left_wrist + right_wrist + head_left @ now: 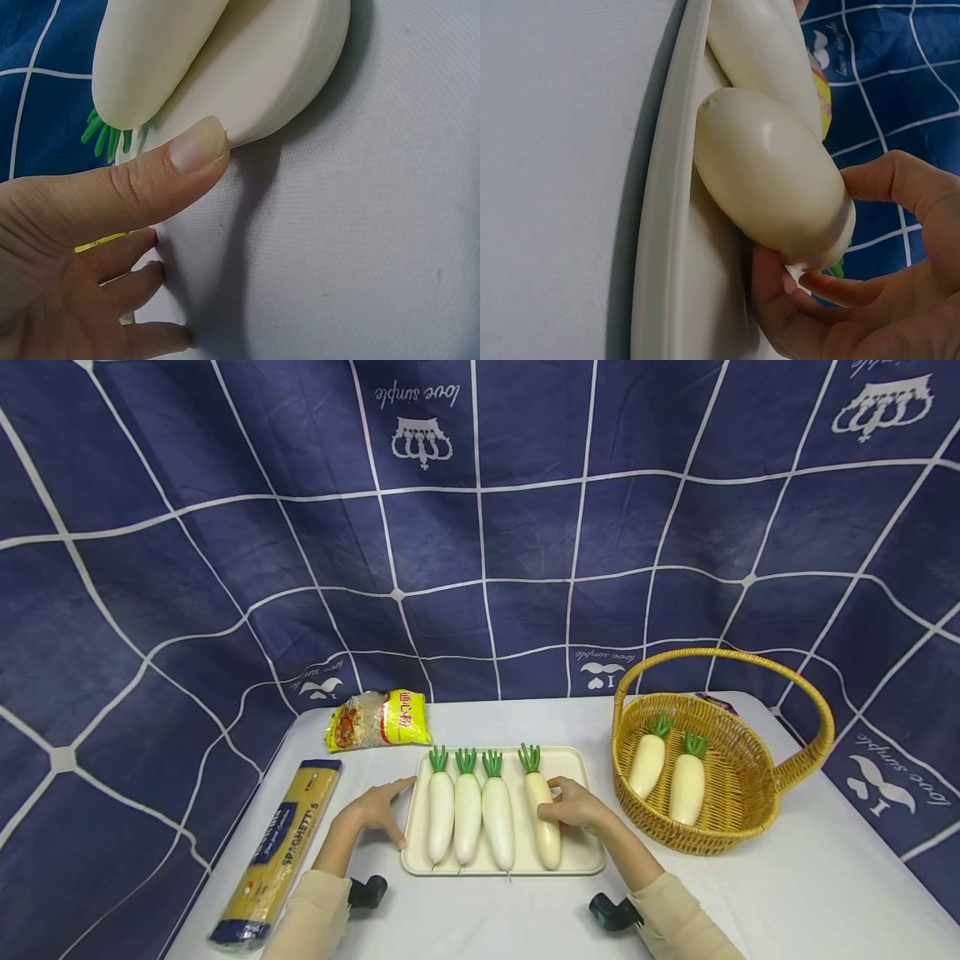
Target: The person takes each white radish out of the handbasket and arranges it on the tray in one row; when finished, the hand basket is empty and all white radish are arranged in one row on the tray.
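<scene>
My right hand [576,803] holds the rightmost white radish [542,814] on the cream tray [592,857], thumb on one side and fingers curled round the other. In the right wrist view this radish [769,172] lies along the tray's raised rim. Three more white radishes with green tops, the nearest to it being a radish [497,827], lie side by side on the tray's left half. At the tray's left edge is my left hand [372,808], fingers spread and holding nothing. Its thumb [172,161] is right at the tray's corner in the left wrist view.
A wicker basket [738,777] with a tall handle stands on the right, with two radishes [687,785] inside. On the left lies a long spaghetti pack [281,852]. A yellow food bag [380,721] sits behind the tray, before a blue checked cloth [525,527].
</scene>
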Demonstrator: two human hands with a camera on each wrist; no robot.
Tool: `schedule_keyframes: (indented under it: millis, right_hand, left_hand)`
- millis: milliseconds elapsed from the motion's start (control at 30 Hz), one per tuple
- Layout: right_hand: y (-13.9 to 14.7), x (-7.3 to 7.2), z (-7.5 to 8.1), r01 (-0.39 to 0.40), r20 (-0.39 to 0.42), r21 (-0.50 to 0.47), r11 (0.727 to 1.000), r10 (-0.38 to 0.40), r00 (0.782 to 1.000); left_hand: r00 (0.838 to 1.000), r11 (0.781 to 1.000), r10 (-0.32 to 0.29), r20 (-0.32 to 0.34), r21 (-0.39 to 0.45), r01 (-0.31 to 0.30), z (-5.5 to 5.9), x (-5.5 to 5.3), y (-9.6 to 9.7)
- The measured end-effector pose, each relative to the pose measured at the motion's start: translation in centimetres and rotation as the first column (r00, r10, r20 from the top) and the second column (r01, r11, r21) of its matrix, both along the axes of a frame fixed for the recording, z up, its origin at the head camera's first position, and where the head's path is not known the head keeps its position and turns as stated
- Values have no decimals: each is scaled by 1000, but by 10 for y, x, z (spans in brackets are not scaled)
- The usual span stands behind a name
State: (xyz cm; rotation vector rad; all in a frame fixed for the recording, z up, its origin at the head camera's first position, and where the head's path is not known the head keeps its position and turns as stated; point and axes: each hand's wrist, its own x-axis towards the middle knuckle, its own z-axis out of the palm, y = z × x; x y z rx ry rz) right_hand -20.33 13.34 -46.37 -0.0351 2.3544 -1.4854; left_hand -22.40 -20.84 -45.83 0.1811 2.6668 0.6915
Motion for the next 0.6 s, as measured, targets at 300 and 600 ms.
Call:
schedule_keyframes:
  millis: [300,600]
  right_hand:
    - [0,0,-1,7,35,-64,998,-5,999]
    - [-4,1,-4,-22,58,-93,995,27,998]
  left_hand:
    - [1000,1000,-12,-6,0,12,0,0,-1]
    - [1000,1000,-16,-10,11,16,1,0,-1]
